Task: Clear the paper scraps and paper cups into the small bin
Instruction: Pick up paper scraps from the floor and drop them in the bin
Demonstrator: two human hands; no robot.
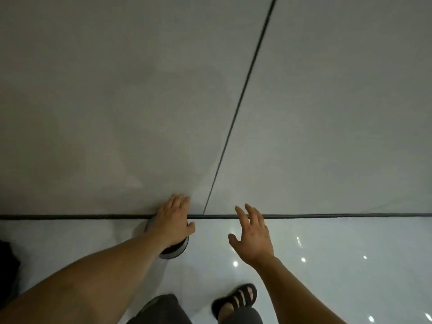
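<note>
Left hand (pixel 171 220), fingers straight, covers round grey-rimmed small bin (pixel 174 252); right hand (pixel 253 237) spread, empty.

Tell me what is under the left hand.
Under the left hand sits a small round bin with a grey rim, on the glossy floor by the wall. The hand and wrist cover most of its dark opening, so its contents cannot be seen.

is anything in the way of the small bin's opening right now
Yes: the left hand lies over the small bin, covering most of its opening. The right hand is open beside it, holding nothing, with only bare floor between them. No scraps or cups are in view.
</note>
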